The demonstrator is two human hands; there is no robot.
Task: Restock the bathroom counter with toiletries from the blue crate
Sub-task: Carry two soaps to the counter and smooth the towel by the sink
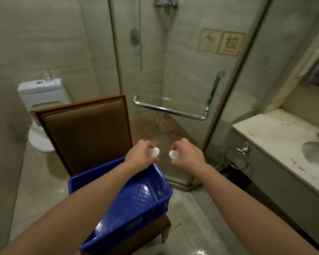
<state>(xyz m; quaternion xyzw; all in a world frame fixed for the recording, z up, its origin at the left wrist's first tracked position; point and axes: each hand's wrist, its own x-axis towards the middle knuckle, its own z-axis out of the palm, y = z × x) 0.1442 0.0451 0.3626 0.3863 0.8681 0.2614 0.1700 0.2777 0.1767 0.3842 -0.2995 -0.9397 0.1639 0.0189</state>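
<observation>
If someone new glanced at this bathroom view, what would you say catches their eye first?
Probably the bright blue crate, sitting on a brown padded chair at lower centre. Just above it, the left hand and right hand each pinch a small white toiletry item. The pale counter waits at the right edge.

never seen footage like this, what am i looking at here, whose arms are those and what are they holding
This is one picture from a wide-angle camera worn on a person's head, looking forward and down, so the two bare arms belong to the wearer. No machine is involved. The left hand and the right hand each pinch a small white toiletry item, one here and one here; its print is too small to read. Below them a blue crate sits on a brown padded chair. The bathroom counter with its sink is at the right; a glass shower door and a toilet stand behind.
</observation>
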